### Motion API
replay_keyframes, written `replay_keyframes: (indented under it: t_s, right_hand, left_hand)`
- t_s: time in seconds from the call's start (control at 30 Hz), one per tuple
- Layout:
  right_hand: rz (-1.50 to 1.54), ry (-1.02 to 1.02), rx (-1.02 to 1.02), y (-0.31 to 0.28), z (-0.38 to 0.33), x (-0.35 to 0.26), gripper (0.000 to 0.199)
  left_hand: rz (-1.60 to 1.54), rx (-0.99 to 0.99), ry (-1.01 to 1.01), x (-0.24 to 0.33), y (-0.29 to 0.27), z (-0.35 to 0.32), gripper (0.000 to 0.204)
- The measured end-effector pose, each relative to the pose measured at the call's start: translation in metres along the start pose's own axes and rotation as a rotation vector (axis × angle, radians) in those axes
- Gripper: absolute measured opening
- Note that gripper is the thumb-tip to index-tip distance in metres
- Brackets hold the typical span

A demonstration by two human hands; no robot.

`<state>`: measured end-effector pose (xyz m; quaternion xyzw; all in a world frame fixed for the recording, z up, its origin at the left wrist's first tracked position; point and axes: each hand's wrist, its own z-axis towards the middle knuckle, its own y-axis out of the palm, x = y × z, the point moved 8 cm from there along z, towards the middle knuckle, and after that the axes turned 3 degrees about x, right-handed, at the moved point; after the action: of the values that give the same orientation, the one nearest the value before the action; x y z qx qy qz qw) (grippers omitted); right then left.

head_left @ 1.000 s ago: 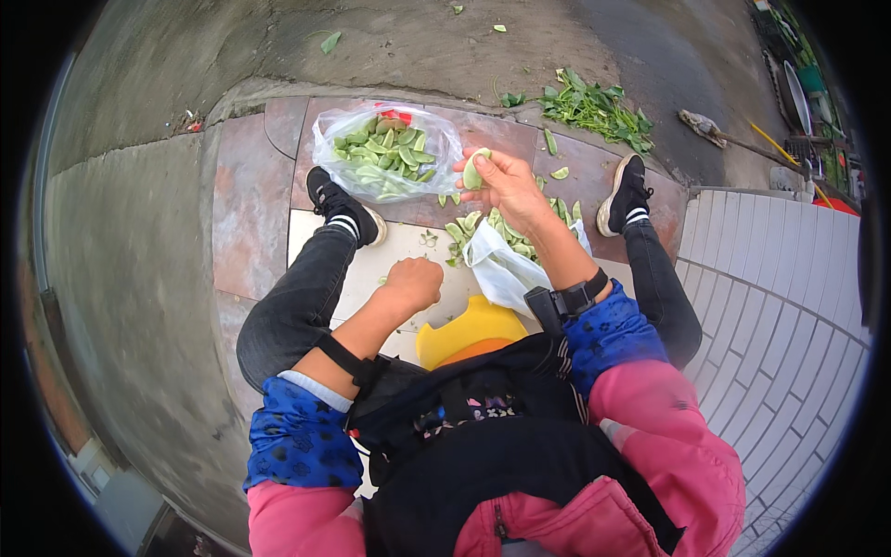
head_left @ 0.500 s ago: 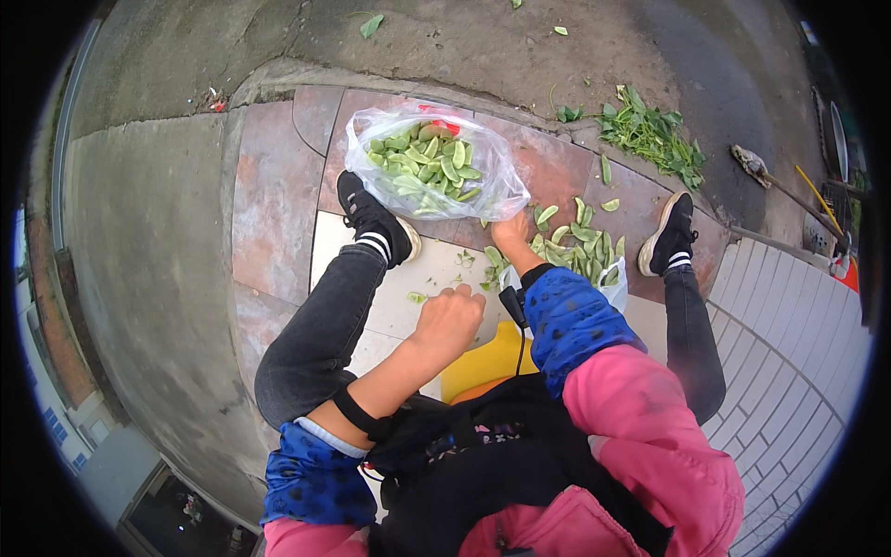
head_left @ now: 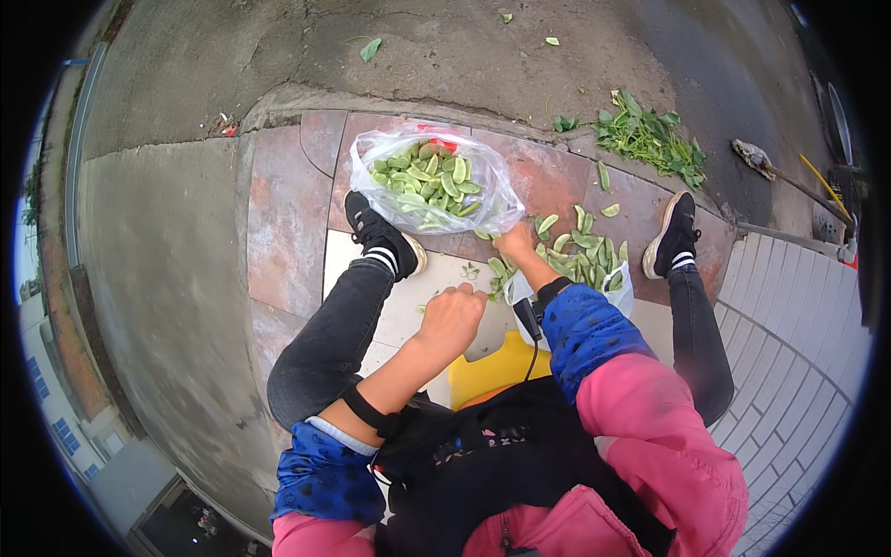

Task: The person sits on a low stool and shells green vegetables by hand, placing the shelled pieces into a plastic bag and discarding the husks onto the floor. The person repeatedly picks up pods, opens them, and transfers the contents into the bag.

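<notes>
Right hand [head_left: 513,243] is reaching forward at frame centre, fingers curled down into the loose green pods [head_left: 580,252] scattered on the reddish paving [head_left: 278,223]; it is probably pinching one, though the grip is too small to confirm. Left hand [head_left: 452,318] is hovering just below, closed into a loose fist over the pale tile [head_left: 408,316]; what it encloses cannot be told. The clear plastic bag [head_left: 429,181] of pods is sitting open just above centre, touching the left shoe [head_left: 380,234], within easy reach. A second white bag [head_left: 617,290] is lying beside the right forearm.
</notes>
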<state>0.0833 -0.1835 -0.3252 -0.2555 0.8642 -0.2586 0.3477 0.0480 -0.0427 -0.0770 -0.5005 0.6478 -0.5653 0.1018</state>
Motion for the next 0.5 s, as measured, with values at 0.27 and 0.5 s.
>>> replay_keyframes:
  t_s: [0.27, 0.5]
  right_hand:
    - [0.532, -0.489, -0.412, -0.109, -0.156, -0.061, 0.017]
    - [0.144, -0.713, 0.025, -0.186, -0.227, -0.091, 0.016]
  left_hand:
    - [-0.426, 0.012, -0.143, -0.009, -0.01, 0.014, 0.023]
    - [-1.089, -0.373, -0.316, 0.028, -0.004, 0.002, 0.025]
